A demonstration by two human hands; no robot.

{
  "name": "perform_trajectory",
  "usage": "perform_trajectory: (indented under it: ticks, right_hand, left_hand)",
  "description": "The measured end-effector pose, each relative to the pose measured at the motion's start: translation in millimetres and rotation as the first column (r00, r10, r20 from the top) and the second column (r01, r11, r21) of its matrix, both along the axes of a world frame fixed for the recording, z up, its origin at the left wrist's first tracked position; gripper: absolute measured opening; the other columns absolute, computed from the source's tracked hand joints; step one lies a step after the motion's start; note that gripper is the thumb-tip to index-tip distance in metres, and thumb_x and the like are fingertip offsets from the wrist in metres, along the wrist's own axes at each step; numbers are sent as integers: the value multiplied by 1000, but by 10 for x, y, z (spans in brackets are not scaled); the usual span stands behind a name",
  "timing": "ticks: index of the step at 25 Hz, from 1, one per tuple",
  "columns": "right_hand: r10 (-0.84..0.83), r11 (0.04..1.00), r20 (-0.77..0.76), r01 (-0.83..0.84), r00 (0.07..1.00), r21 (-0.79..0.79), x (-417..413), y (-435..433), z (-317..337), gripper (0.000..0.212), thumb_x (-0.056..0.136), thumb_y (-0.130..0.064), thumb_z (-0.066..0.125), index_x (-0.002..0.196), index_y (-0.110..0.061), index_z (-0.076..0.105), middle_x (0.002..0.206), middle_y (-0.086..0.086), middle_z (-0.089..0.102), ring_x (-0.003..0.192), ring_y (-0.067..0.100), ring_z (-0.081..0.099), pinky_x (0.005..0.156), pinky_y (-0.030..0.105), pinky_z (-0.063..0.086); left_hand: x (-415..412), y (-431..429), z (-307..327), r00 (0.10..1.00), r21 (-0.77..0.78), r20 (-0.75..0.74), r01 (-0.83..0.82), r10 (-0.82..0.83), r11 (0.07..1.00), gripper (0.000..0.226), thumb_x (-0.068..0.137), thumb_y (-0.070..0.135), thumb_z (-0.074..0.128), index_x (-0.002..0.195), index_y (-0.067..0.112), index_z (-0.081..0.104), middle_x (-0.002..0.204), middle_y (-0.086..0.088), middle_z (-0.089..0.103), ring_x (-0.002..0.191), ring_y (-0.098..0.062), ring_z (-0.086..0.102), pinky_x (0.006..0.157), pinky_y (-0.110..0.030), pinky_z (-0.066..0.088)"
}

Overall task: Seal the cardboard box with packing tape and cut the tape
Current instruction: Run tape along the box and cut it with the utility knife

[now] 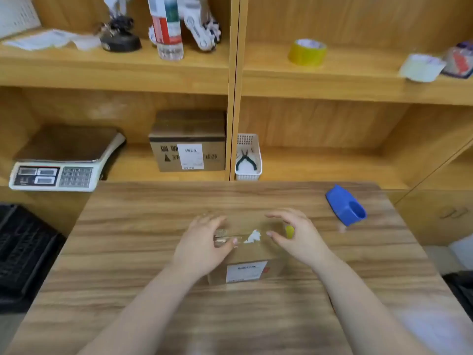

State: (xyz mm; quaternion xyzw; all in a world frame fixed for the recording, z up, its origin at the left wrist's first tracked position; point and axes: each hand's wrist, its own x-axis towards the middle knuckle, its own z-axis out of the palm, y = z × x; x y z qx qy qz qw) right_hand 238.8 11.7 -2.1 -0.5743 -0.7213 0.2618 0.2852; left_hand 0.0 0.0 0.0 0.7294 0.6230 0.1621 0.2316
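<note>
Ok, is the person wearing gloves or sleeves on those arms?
No. Both the left hand and the right hand are bare, with no gloves, rings or watch visible. Both forearms are uncovered to the bottom edge of the picture; no sleeve shows.

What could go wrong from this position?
Both hands, left hand and right hand, rest on the cardboard box with no tape in them; the blue tape dispenser sits out at the table's far right, so reaching for it may free the flaps. The frame is blurred, so the seam's state is unclear.
</note>
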Motion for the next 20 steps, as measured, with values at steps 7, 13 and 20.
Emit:
perform_trajectory:
  ticks: [7, 13, 20]
  right_hand:
    - [240, 964, 120, -222, 963, -143, 227, 602, -503, 36, 83, -27, 69, 118, -31, 64, 137, -7, 53, 137, 10, 34, 113, 31, 26]
    - [379, 910, 241, -312, 894, -272, 256, 996, -559, 45, 85, -42, 62, 129, -36, 54, 149, -11, 38, 138, 10, 31, 112, 36, 31]
    - [93, 980, 306, -33, 948, -197, 141, 701, -638, 49, 83, -43, 64, 126, -22, 56, 137, 4, 38, 114, 26, 54, 96, 36, 47]
  left_hand:
    - [423, 117, -572, 978, -107, -206, 7, -29, 994, 92, 66, 79, 51, 146, 38, 29, 161, -2, 15, 148, -21, 7, 120, -36, 2]
    - [237, 575, -581, 926, -186, -264, 227, -271, 956, 75, 82, 58, 55, 147, 43, 21, 160, 4, -3, 150, -18, -6, 121, -40, -7]
    - [239, 863, -557, 968, -188, -221, 79, -121, 979, 60, 96, 19, 43, 147, 43, 24, 163, 2, -1, 150, -19, -5, 119, -40, 17]
